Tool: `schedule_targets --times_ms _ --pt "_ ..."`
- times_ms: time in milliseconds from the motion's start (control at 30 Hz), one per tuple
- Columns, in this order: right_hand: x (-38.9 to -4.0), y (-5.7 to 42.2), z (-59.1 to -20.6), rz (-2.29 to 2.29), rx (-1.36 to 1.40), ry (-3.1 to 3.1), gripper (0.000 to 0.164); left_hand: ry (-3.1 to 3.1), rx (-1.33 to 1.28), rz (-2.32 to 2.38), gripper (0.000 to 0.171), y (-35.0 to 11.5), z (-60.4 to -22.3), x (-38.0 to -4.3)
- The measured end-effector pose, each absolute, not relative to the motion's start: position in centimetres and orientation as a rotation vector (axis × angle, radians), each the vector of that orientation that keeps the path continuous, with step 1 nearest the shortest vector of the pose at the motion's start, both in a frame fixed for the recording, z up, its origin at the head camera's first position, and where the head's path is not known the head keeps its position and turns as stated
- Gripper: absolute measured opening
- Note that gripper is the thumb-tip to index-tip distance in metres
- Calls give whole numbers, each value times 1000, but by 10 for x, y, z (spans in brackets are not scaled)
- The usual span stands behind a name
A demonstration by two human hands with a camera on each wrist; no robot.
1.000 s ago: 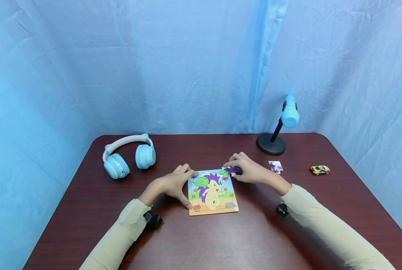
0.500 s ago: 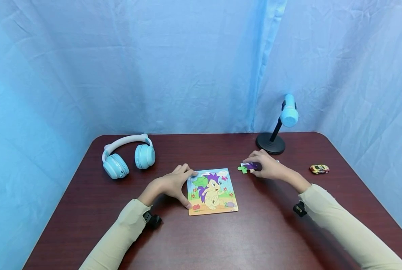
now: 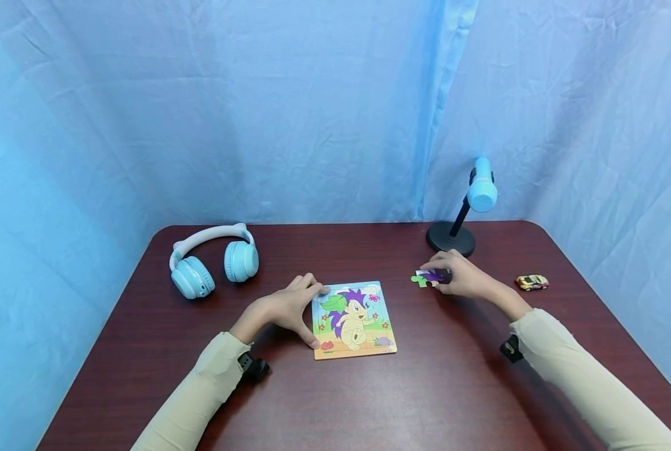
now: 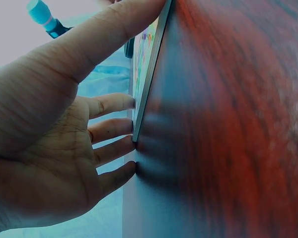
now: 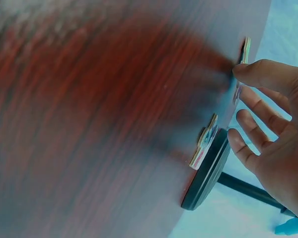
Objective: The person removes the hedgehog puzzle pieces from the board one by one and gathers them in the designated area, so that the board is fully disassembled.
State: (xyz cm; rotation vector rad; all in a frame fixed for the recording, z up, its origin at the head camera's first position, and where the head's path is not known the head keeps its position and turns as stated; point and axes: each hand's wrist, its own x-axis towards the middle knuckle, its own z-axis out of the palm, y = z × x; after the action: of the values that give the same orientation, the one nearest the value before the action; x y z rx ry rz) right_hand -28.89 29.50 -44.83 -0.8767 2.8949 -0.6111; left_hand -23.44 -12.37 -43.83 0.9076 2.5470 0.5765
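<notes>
Table: left hand touches one board, right hand pinches one piece.

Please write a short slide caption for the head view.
Left hand touches the puzzle board; right hand holds a green-and-purple puzzle piece.

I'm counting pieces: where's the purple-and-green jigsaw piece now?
In the head view, the piece is in the right hand, right of the square hedgehog puzzle, in front of the round black base.
</notes>
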Motion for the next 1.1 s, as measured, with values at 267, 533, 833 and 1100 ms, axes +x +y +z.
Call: schedule_targets --times_ms 267,533,833,1100 --pt "-290 302 -450 -651 -866 2889 38 2543 910 581 107 -123 -438 -234" --pt "-290 308 -449 -680 -875 2857 37 2539 907 580 107 -122 -438 -235" --pt "-290 307 -446 -685 -824 2850 40 2548 889 584 107 -123 -438 -234" --pt "-290 308 -445 -697 -846 2836 37 2551 896 588 107 -122 -438 -233"
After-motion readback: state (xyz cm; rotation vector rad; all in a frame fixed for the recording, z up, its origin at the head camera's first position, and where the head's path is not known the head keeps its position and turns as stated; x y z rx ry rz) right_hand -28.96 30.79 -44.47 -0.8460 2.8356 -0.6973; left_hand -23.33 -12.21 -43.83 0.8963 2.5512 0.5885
